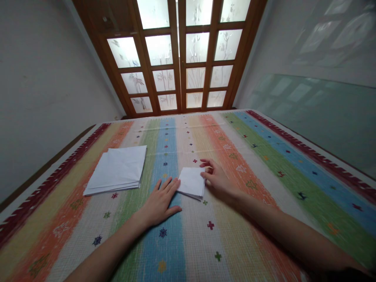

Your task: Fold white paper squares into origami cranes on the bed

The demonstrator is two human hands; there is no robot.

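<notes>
A small folded white paper (191,181), several layers thick at its near edge, lies flat on the striped tablecloth. My left hand (161,201) rests palm down beside it, fingers stretched out and their tips at the paper's left edge. On the other side, my right hand (219,180) has its thumb and bent fingers closed at the paper's right edge. To the left of my left hand sits a stack of larger white paper sheets (117,168), slightly out of line with one another.
The striped tablecloth (246,235) covers the wide table, with faint creases near its far end. Beyond it stand wooden doors with frosted panes (182,58). A white wall (53,70) runs along the left, and a glossy pale green panel (317,113) leans along the right.
</notes>
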